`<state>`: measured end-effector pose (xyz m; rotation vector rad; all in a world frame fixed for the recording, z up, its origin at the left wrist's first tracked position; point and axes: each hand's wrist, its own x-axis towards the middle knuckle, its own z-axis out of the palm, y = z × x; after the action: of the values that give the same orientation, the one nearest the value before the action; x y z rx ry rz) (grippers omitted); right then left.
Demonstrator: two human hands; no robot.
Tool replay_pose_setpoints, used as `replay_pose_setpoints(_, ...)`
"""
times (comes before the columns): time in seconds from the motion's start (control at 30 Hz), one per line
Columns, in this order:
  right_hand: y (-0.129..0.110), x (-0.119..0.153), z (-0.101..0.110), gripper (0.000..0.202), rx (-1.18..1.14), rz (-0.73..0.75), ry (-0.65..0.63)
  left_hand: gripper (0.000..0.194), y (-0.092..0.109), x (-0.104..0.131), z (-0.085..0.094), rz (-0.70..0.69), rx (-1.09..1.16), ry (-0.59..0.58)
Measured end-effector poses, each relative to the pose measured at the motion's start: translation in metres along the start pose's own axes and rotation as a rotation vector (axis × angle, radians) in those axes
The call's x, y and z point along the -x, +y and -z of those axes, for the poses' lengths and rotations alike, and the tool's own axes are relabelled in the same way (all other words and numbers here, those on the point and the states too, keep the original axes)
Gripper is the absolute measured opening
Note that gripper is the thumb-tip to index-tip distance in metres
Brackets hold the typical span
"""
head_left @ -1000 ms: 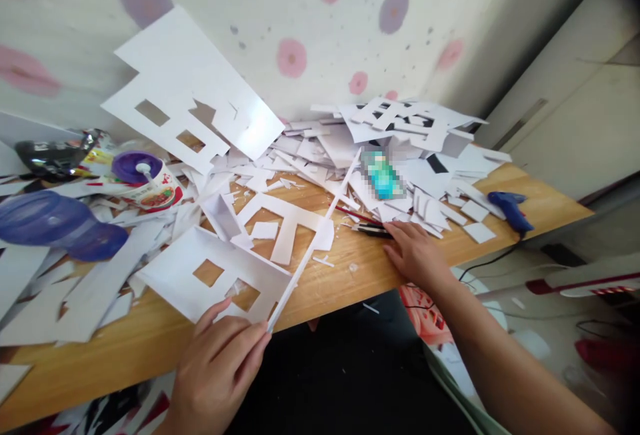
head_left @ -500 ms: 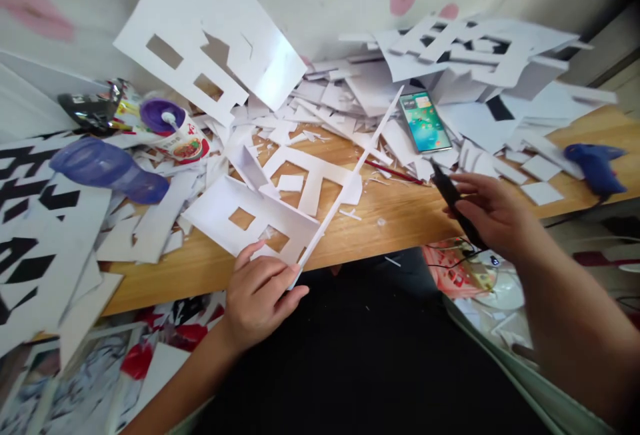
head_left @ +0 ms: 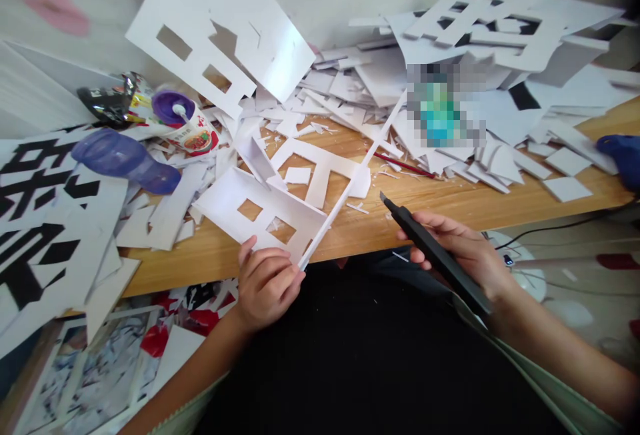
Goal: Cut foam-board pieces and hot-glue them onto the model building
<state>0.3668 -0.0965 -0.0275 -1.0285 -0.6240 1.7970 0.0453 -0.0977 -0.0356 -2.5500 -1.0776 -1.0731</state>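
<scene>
My left hand (head_left: 270,283) is closed on the near edge of a white foam board panel (head_left: 220,203) with square window cut-outs and upright side walls. A long thin white strip (head_left: 350,185) runs from beside my fingers up and to the right along the panel's edge; whether it is joined there I cannot tell. In my right hand (head_left: 463,248) is a black utility knife (head_left: 433,248), held to the right of the panel. Its blade is out and points up and left, apart from the board. Another cut-out frame (head_left: 315,185) lies flat behind the panel.
White offcuts (head_left: 345,81) heap along the wall. A purple bottle (head_left: 133,163) and a paper cup (head_left: 197,133) stand left. A thin red stick (head_left: 407,165) lies mid-table. Far right is a blue glue gun (head_left: 623,158). A pixelated patch hides the phone. The table's front edge is close.
My right hand has brought the knife left and down toward the panel, with its blade now showing. My left hand keeps its hold, fingers curled more. The view has shifted slightly.
</scene>
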Motion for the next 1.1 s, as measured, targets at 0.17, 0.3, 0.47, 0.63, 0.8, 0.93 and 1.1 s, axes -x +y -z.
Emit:
replay_pose_setpoints(0.17, 0.012, 0.0, 0.003, 0.043, -0.04, 0.021, -0.188, 0.024, -0.005, 0.006, -0.006, -0.041, 0.071, 0.073)
replay_pose_setpoints(0.3, 0.023, 0.004, 0.008, 0.049, 0.13, 0.122, -0.306, 0.024, -0.007, 0.009, -0.006, -0.038, 0.1, 0.085)
replay_pose_setpoints(0.47, 0.022, 0.0, -0.002, 0.046, 0.375, 0.349, -0.322, 0.021, -0.007, 0.008, -0.004, -0.032, 0.095, 0.098)
replay_pose_setpoints(0.63, 0.01, -0.005, -0.045, 0.021, 0.968, 0.672, -0.252, 0.021, -0.007, 0.006, -0.003, -0.045, 0.094, 0.09)
replay_pose_setpoints(0.8, 0.013, -0.014, -0.074, 0.023, 1.211, 0.862, -0.54, 0.019, -0.007, 0.007, -0.002, -0.046, 0.094, 0.08)
replay_pose_setpoints(0.93, 0.02, -0.019, -0.08, 0.02, 1.343, 0.949, -0.615, 0.02, -0.007, 0.009, -0.003, -0.038, 0.146, 0.098)
replay_pose_setpoints(1.1, 0.023, -0.021, -0.083, 0.016, 1.427, 0.936, -0.668, 0.019, -0.006, 0.01, -0.003, -0.026, 0.158, 0.103)
